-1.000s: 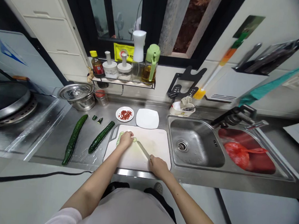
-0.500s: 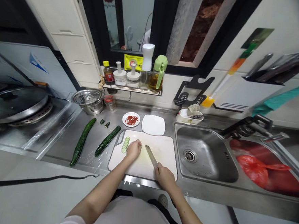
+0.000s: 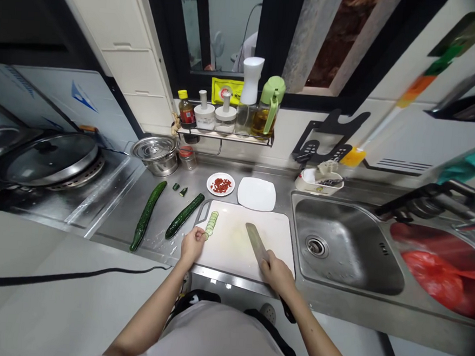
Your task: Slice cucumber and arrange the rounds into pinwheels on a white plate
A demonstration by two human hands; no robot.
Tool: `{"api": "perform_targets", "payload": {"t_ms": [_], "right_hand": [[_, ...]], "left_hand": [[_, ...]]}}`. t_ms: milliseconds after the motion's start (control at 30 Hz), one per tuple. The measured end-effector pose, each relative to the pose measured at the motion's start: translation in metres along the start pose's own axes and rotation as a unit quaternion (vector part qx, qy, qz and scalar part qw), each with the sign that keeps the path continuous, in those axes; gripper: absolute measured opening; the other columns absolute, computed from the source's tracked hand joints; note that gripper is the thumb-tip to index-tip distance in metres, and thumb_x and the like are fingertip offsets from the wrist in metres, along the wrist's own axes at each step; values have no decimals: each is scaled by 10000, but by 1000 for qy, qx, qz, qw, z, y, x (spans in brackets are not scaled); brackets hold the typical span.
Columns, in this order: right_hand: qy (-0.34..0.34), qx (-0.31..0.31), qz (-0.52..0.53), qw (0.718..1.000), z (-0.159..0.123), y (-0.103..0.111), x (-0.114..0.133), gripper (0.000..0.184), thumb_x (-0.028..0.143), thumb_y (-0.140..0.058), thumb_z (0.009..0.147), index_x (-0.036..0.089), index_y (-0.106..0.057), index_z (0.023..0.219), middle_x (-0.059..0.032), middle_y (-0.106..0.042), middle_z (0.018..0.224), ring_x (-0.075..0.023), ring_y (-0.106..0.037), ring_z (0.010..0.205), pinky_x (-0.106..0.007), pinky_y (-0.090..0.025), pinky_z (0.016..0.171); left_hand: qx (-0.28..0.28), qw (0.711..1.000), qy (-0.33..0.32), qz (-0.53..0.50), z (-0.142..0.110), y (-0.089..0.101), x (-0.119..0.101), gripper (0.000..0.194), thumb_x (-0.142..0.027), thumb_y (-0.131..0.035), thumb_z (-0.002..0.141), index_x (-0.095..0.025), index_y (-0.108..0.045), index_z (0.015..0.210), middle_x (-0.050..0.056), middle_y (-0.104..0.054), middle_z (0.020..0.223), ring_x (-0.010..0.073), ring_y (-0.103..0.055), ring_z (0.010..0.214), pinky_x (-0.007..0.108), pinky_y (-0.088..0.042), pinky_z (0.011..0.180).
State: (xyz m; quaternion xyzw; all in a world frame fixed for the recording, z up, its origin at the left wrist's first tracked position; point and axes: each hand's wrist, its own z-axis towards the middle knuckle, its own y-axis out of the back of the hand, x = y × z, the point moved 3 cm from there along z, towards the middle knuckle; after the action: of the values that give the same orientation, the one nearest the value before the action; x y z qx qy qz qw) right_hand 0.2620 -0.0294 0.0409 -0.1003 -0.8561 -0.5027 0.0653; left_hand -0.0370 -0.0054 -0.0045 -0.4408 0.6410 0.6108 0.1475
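Note:
My left hand point(image 3: 193, 245) is at the cutting board's left edge, fingertips pinched on a cucumber slice point(image 3: 206, 235) at the near end of a row. The overlapping cucumber slices point(image 3: 212, 220) lie along the left side of the white cutting board point(image 3: 227, 256). In my right hand point(image 3: 278, 274) is a kitchen knife point(image 3: 256, 241), its blade over the board and pointing away to the left. Left of the board lie two whole-looking cucumbers, one nearer point(image 3: 185, 216) and one farther off point(image 3: 148, 215). Two small cucumber ends point(image 3: 183, 191) sit behind them.
Behind the board stand a plate of chopped red pieces point(image 3: 221, 184) and a white square plate point(image 3: 256, 193). A steel sink point(image 3: 349, 262) adjoins on the right, with a red plastic bag point(image 3: 434, 278) beyond. A lidded pot point(image 3: 158, 153) and a pan point(image 3: 51, 159) stand left.
My left hand has moved left and nearer, from mid-board to the near end of the slice row. The knife stays in my right hand over the board. The view has shifted slightly.

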Motion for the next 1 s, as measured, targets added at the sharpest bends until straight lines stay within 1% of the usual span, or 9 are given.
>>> {"api": "perform_targets", "payload": {"t_ms": [133, 200, 300, 433, 633, 700, 800, 933, 1000], "right_hand": [[-25, -57, 75, 995, 10, 1, -20, 331, 328, -355, 966, 166, -443, 1241, -90, -713, 952, -219, -656, 889, -259, -341, 667], [-43, -83, 110, 989, 17, 2, -33, 358, 336, -360, 964, 152, -435, 1262, -101, -711, 973, -221, -656, 900, -257, -359, 687], [-79, -110, 136, 981, 27, 4, -53, 383, 324, -383, 952, 125, -456, 1270, -135, -701, 1033, -233, -652, 954, -266, -385, 737], [-97, -132, 163, 973, 37, 4, -68, 412, 320, -410, 941, 104, -479, 1285, -150, -691, 1071, -231, -644, 1006, -263, -404, 766], [-134, -158, 128, 970, 41, 5, -73, 396, 361, -473, 919, 113, -542, 1220, -152, -690, 1064, -240, -651, 960, -273, -401, 751], [-145, -161, 112, 970, 39, 6, -73, 403, 374, -480, 921, 107, -541, 1217, -161, -690, 1057, -248, -653, 953, -280, -400, 749], [-147, -167, 92, 971, 36, 6, -71, 428, 369, -458, 943, 97, -498, 1271, -166, -688, 1055, -249, -654, 965, -286, -401, 767], [-140, -174, 57, 973, 32, 10, -67, 414, 346, -423, 964, 108, -458, 1302, -177, -642, 1169, -237, -655, 971, -289, -411, 775], [-143, -163, 35, 976, 32, 12, -65, 393, 350, -404, 971, 125, -466, 1288, -175, -636, 1175, -242, -664, 948, -301, -420, 758]], "left_hand": [[9, 1000, -4, -1, 3, -5, -4, 72, -202, -606, 802, -205, -633, 868, -17, -677, 745, 116, -616, 693, 206, -433, 677], [10, 1000, -10, 16, 3, -8, -6, 75, -200, -605, 802, -210, -633, 872, -11, -680, 768, 123, -616, 715, 216, -428, 695], [-6, 998, -33, 53, 4, -9, -7, 73, -204, -601, 804, -214, -635, 869, 9, -682, 828, 147, -611, 787, 240, -421, 736], [-29, 995, -62, 74, 3, -7, -7, 92, -222, -602, 804, -214, -642, 886, 33, -665, 927, 166, -589, 823, 263, -420, 770], [-63, 992, -89, 60, 1, -6, -4, 150, -248, -587, 802, -194, -664, 919, 51, -600, 951, 168, -561, 752, 297, -444, 752], [-84, 990, -102, 49, 1, -5, -3, 170, -264, -595, 793, -193, -669, 929, 62, -582, 997, 184, -574, 804, 315, -455, 783], [-105, 986, -125, 38, 2, -4, -5, 182, -286, -599, 789, -194, -674, 927, 71, -568, 1022, 217, -583, 907, 339, -460, 831], [-107, 982, -157, 20, 3, -7, -16, 180, -298, -582, 801, -195, -676, 915, 70, -580, 1003, 215, -587, 887, 340, -469, 826], [-100, 980, -173, 8, 5, -11, -26, 175, -294, -569, 810, -195, -677, 907, 71, -591, 1007, 202, -591, 861, 330, -472, 818]]}}
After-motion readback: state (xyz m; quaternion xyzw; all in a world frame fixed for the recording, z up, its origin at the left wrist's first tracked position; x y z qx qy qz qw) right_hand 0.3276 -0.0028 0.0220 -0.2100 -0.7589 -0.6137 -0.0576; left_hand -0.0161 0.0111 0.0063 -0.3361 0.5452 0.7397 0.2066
